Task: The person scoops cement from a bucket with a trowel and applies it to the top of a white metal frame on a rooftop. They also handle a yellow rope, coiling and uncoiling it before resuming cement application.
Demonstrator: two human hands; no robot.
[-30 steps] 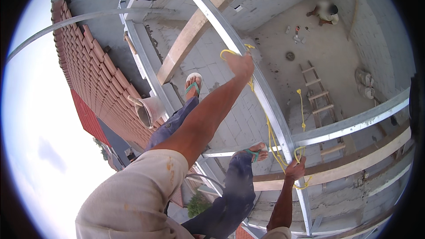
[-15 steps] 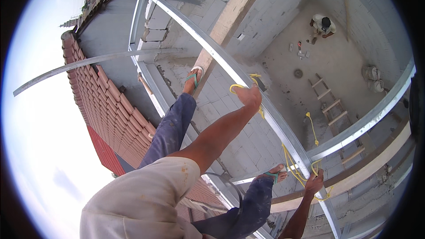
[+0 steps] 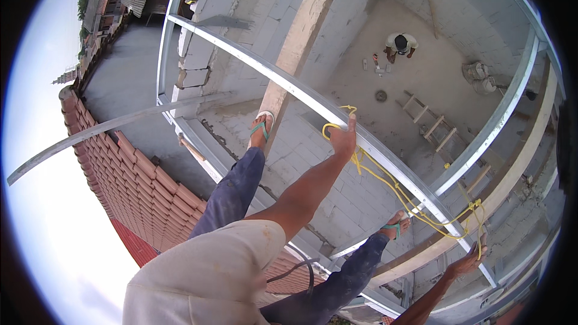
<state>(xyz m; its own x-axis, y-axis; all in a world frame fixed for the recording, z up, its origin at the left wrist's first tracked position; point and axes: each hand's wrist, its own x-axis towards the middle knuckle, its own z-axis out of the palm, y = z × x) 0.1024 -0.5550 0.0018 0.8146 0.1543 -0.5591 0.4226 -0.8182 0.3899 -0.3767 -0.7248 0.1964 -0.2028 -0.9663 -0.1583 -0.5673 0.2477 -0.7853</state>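
My left hand is closed round the near edge of a long silver metal channel. A loop of yellow rope comes out beside its fingers, and more rope trails along the channel toward the right. Near the channel's lower right end is my right hand, its fingers stretched upward and touching or almost touching the hanging rope. Some rope is wound round the channel just above that hand. My feet, in green-strapped sandals, are set apart: one on a wooden beam, the other beside the frame at lower right.
Far below, a person crouches on the floor near small tools and a wooden ladder. Grey block walls surround the drop. A tiled roof lies at left, crossed by a thin metal strip. Another metal channel meets the frame.
My right hand has moved right and down along the channel, and its fingers have straightened. The rope now stretches farther along the channel. My left hand stays at its place on it.
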